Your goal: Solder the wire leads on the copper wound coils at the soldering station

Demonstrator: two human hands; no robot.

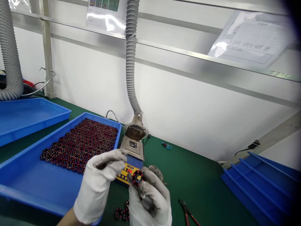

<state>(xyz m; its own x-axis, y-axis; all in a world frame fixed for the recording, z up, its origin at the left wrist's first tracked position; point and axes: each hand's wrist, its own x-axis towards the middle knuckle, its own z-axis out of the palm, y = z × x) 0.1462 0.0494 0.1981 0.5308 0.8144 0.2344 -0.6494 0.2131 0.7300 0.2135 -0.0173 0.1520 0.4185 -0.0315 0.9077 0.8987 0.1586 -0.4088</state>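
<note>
Right hand (151, 197): round part (138, 178) is grasped, best steadied by its rim; left hand (96, 182), toward ten o'clock: grip cannot be told

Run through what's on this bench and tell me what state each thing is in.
Left hand: gloved, fingertips together, grip unclear
Right hand: gloved, holding round part
Round part: raised off bench
Large tray: partly filled
Yellow-fronted unit: display lit
Pliers: lying down, handles apart
Right-side trays: tilted
Hose: hanging, airflow unclear
</note>
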